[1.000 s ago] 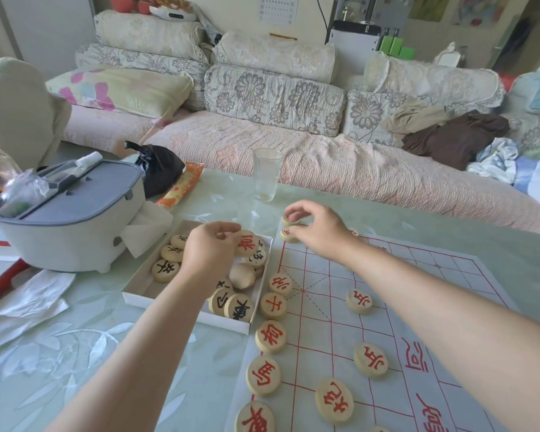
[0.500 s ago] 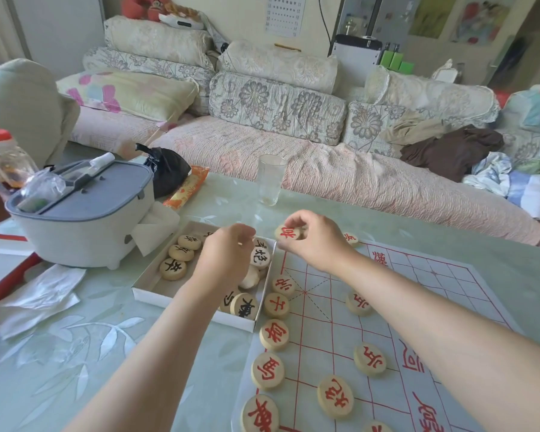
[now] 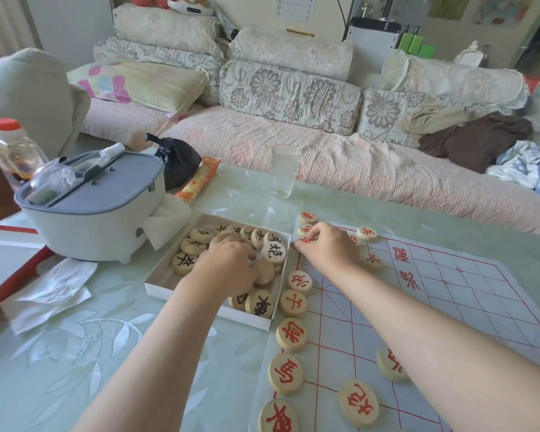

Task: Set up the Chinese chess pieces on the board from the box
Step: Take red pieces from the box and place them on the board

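Observation:
A white shallow box (image 3: 212, 312) on the table holds several wooden chess pieces with black characters (image 3: 273, 251). My left hand (image 3: 228, 268) reaches into it, fingers curled on a face-down piece (image 3: 264, 272). The paper board (image 3: 449, 294) with red lines lies to the right of the box. Several red-character pieces (image 3: 291, 334) stand along its left edge. My right hand (image 3: 329, 249) pinches a red piece (image 3: 306, 240) at the far left edge of the board, just below two other red pieces (image 3: 308, 217).
A drinking glass (image 3: 286, 169) stands beyond the box. A white container with a grey lid (image 3: 91, 213), a bottle (image 3: 13, 151), a black bag (image 3: 176, 160) and an orange packet (image 3: 200, 179) sit at the left. Tissues (image 3: 50, 291) lie near the front left. A sofa runs behind the table.
My right hand has brought the red piece down onto the board's left edge. My left hand has sunk lower among the pieces in the box.

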`<move>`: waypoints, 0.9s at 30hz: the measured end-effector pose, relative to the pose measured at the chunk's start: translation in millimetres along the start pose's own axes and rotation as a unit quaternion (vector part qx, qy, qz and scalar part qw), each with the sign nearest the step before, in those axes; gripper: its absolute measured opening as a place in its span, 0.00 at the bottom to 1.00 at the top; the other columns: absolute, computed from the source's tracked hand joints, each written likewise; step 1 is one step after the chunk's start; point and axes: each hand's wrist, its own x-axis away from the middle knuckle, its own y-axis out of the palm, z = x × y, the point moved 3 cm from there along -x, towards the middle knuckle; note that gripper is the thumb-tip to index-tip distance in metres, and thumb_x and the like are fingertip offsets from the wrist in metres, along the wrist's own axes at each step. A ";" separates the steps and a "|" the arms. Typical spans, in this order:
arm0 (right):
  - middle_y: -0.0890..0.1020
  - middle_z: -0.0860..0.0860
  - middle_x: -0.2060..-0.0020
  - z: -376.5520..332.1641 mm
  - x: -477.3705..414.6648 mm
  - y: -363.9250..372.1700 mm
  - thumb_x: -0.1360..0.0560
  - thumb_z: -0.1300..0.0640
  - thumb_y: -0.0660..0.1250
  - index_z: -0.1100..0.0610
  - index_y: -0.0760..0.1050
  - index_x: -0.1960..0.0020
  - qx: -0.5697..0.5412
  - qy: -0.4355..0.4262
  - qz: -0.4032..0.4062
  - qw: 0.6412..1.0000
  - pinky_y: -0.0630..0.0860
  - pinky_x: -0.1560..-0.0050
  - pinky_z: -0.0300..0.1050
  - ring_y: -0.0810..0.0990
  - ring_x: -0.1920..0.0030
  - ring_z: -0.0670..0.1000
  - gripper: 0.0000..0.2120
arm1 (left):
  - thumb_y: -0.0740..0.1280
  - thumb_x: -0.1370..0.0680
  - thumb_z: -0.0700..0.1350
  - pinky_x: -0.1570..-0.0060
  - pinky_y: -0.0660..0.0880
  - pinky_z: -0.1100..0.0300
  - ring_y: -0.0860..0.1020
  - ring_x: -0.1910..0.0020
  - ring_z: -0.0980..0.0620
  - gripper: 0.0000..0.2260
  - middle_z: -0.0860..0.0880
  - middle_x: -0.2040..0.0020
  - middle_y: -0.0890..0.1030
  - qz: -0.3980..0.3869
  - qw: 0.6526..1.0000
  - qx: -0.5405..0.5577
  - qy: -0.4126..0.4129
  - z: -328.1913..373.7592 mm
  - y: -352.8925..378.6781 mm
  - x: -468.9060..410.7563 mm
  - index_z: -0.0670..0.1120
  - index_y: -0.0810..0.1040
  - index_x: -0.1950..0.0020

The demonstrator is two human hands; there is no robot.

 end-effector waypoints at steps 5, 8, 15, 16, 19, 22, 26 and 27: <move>0.81 0.46 0.53 -2.2 2.1 1.7 0.25 0.39 0.66 0.49 0.80 0.56 0.046 -0.030 0.005 0.998 0.71 0.58 0.43 0.79 0.52 0.52 0.14 | 0.60 0.23 0.57 0.40 0.67 0.50 0.67 0.36 0.45 0.15 0.51 0.41 0.76 -0.007 1.000 0.005 0.002 1.7 -3.5 5.7 0.56 0.77 0.38; 0.78 0.48 0.47 -6.1 3.2 -5.3 0.22 0.44 0.62 0.48 0.81 0.53 0.038 -0.029 0.010 0.999 0.69 0.57 0.44 0.79 0.50 0.54 0.11 | 0.58 0.23 0.55 0.46 0.66 0.52 0.67 0.37 0.46 0.17 0.51 0.39 0.76 0.028 0.999 -0.039 0.017 15.5 -4.5 12.5 0.56 0.74 0.35; 0.77 0.45 0.43 -34.7 14.1 -14.7 0.22 0.54 0.63 0.46 0.79 0.45 0.002 -0.156 -0.033 0.987 0.73 0.52 0.44 0.78 0.46 0.49 0.09 | 0.65 0.26 0.55 0.52 0.65 0.56 0.76 0.50 0.49 0.08 0.55 0.56 0.79 0.114 0.993 -0.005 0.038 16.6 -6.9 11.6 0.54 0.77 0.51; 0.77 0.44 0.43 -39.4 16.7 -14.1 0.22 0.54 0.64 0.45 0.79 0.44 0.001 -0.172 -0.047 0.984 0.73 0.52 0.44 0.78 0.46 0.49 0.09 | 0.67 0.27 0.56 0.51 0.67 0.56 0.77 0.51 0.50 0.08 0.55 0.56 0.79 0.119 0.992 0.019 0.037 14.2 -9.1 11.0 0.55 0.77 0.51; 0.78 0.44 0.42 -50.3 22.4 -11.3 0.22 0.55 0.64 0.44 0.78 0.43 -0.013 -0.194 -0.065 0.979 0.72 0.51 0.43 0.77 0.45 0.48 0.10 | 0.70 0.29 0.49 0.56 0.74 0.58 0.78 0.55 0.51 0.06 0.55 0.57 0.79 0.156 0.982 0.102 0.026 3.2 -21.5 10.6 0.55 0.78 0.53; 0.78 0.43 0.43 -61.0 24.3 -8.4 0.22 0.56 0.63 0.44 0.78 0.42 -0.019 -0.202 -0.071 0.977 0.71 0.50 0.43 0.77 0.45 0.47 0.12 | 0.71 0.30 0.42 0.61 0.77 0.58 0.78 0.59 0.52 0.07 0.56 0.58 0.80 0.180 0.964 0.197 -0.014 -13.2 -32.9 13.5 0.54 0.77 0.57; 0.78 0.44 0.44 -79.5 21.1 0.7 0.23 0.56 0.63 0.44 0.78 0.41 -0.027 -0.208 -0.090 0.974 0.74 0.49 0.44 0.77 0.45 0.48 0.13 | 0.73 0.33 0.36 0.63 0.80 0.58 0.82 0.61 0.52 0.12 0.56 0.61 0.82 0.162 0.937 0.307 -0.044 -32.7 -36.3 18.2 0.54 0.78 0.62; 0.78 0.45 0.43 -84.5 19.7 4.9 0.23 0.55 0.63 0.44 0.77 0.40 -0.026 -0.211 -0.098 0.972 0.74 0.48 0.44 0.78 0.45 0.49 0.13 | 0.75 0.34 0.37 0.63 0.79 0.59 0.82 0.60 0.53 0.12 0.56 0.61 0.82 0.150 0.934 0.320 -0.048 -36.3 -36.2 20.1 0.54 0.78 0.62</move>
